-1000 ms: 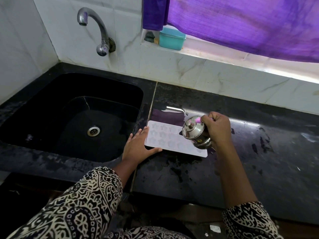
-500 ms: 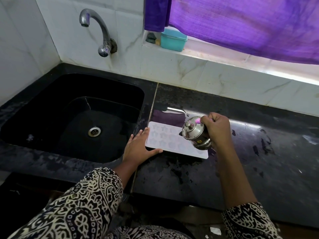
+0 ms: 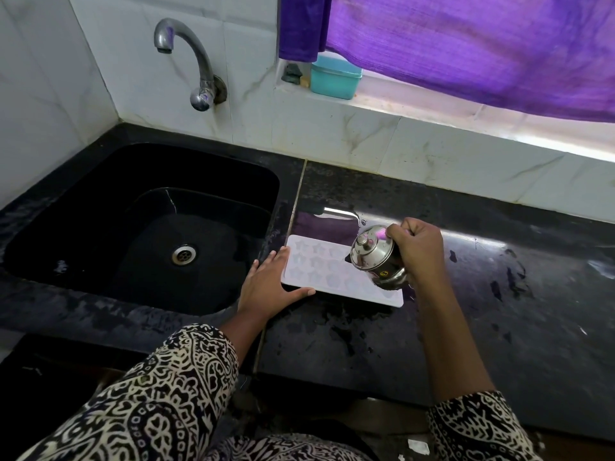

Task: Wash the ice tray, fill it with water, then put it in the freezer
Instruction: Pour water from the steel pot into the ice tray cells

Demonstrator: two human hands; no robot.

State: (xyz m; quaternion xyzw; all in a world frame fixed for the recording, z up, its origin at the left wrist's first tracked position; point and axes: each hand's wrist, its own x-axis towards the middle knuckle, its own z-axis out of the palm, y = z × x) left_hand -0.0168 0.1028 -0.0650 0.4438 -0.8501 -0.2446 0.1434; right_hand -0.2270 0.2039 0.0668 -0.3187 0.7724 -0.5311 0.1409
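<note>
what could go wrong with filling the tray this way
The steel pot in the right hand is tilted over the right end of the ice tray, close to its edge, so water could spill onto the counter, which already looks wet. The tray lies flat with only the left hand pressing its left end; on a wet counter it might slide. Lifting it full could slosh.

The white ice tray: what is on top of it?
The left hand rests flat on the left edge of the ice tray. The right hand holds a tilted steel pot over its right end, hiding moulds beneath.
</note>
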